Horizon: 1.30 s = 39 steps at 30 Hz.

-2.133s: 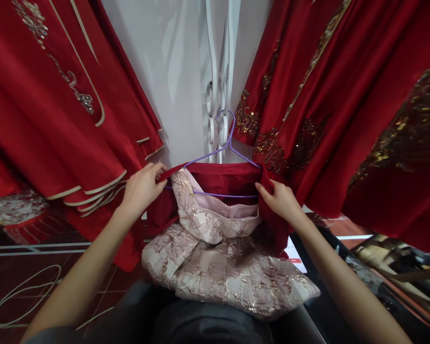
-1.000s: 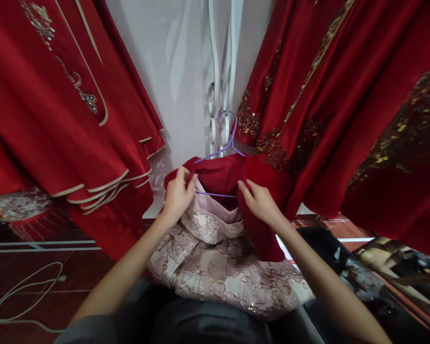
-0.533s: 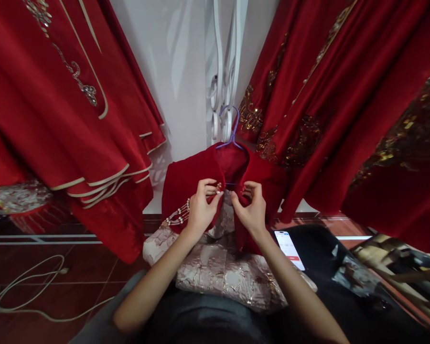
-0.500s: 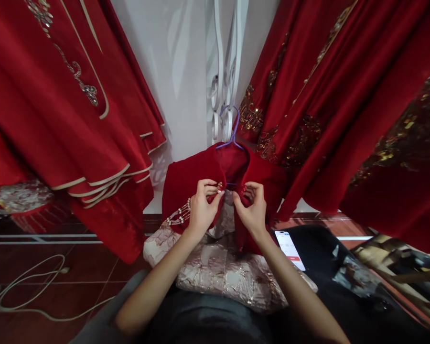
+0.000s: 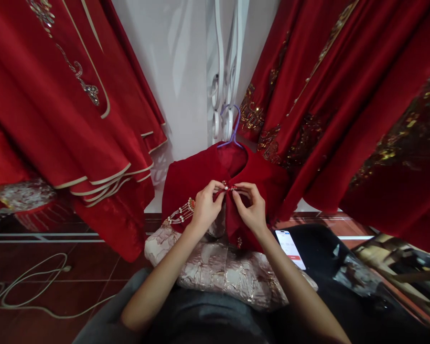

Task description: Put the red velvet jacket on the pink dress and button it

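Note:
A small red velvet cape (image 5: 186, 179) hangs on a purple hanger (image 5: 232, 134) hooked to a white ornate rail. My left hand (image 5: 205, 209) and my right hand (image 5: 252, 210) both pinch the cape's two front edges together at the collar, around a small pearl clasp (image 5: 226, 186). A beaded tassel (image 5: 181, 215) dangles from the cape's left side. Under the cape, a pale pink brocade dress (image 5: 229, 272) hangs from the same hanger and spills onto my lap.
Long red embroidered gowns hang at the left (image 5: 57, 105) and at the right (image 5: 337, 110). A phone with a lit screen (image 5: 290, 242) lies on a black surface at the right. A white cable (image 5: 32, 286) loops on the red tiled floor.
My hands drew the cape's outer edges inward from the hanger's ends to the middle. The two front edges now meet at the collar, covering the pink bodice.

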Motion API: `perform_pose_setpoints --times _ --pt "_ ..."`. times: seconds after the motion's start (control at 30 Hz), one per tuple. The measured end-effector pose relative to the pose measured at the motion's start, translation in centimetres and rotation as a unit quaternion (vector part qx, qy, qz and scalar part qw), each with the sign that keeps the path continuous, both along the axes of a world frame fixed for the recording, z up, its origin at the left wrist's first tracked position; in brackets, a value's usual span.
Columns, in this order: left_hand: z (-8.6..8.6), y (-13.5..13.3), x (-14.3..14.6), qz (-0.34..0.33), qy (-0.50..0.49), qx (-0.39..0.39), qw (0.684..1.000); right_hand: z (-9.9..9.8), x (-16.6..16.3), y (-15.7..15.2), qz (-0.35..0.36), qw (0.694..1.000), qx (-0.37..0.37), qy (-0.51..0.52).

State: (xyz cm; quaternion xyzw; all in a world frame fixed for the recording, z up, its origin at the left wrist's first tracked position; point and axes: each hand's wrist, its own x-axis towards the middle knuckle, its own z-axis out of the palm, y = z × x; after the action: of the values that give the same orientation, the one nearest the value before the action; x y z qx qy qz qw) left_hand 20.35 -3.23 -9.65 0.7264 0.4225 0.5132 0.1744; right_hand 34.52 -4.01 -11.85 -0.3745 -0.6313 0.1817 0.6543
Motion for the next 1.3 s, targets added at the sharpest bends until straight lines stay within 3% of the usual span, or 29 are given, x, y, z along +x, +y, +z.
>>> perform_pose_setpoints --times 0.27,0.43,0.73,1.13,1.3 --pt "2.1 -0.1 -0.6 -0.037 0.175 0.025 0.984 0.0 0.7 0.1 -0.023 1.000 -0.003 -0.010" --pt "2.9 0.1 -0.1 -0.027 0.228 0.036 0.973 -0.1 0.8 0.3 0.013 0.997 -0.033 0.063" --pt "2.6 0.7 0.3 -0.002 0.277 0.043 0.960 0.4 0.9 0.0 0.071 0.983 -0.105 0.132" --pt "3.4 0.2 0.4 0.005 0.358 0.089 0.930 0.4 1.3 0.2 0.098 0.980 -0.123 0.123" --pt "2.3 0.0 0.6 -0.015 0.267 0.045 0.962 0.0 1.3 0.4 0.092 0.992 -0.083 0.025"
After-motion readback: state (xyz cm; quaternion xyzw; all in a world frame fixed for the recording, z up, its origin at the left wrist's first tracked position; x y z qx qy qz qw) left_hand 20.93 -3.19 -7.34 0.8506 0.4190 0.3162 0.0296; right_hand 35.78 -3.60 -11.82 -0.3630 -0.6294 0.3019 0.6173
